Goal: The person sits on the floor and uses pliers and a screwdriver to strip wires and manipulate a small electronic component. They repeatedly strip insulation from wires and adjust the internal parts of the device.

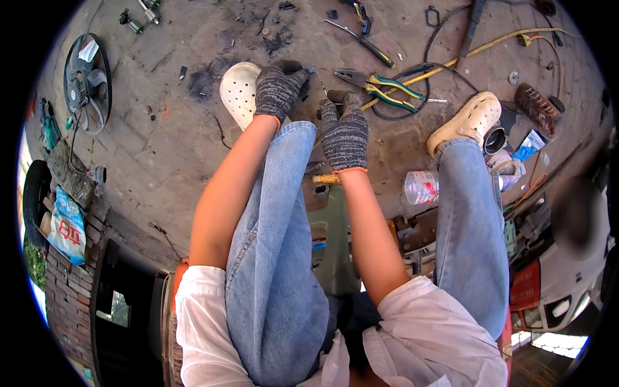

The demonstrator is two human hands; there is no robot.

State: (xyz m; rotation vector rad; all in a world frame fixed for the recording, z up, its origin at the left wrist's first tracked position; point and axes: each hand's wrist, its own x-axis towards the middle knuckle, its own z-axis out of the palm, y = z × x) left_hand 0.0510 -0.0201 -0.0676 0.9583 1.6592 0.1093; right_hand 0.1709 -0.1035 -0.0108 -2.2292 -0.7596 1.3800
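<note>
Seen from above: a grey-gloved left hand (280,89) with fingers curled inward, hold hidden, so cannot tell what, if anything, is grasped; a matching right hand (345,132) with thumb and fingers pinched around one thin metal piece (321,82), in the gap between both. Close beyond the right hand, in the way, one pair of pliers (385,88) with green-and-yellow handles, overlapping a looped black cable (416,115). Farther ahead, one screwdriver (371,48). Two cream clogs: one (238,90) partly behind the left hand, another (465,122) well right of the right hand.
</note>
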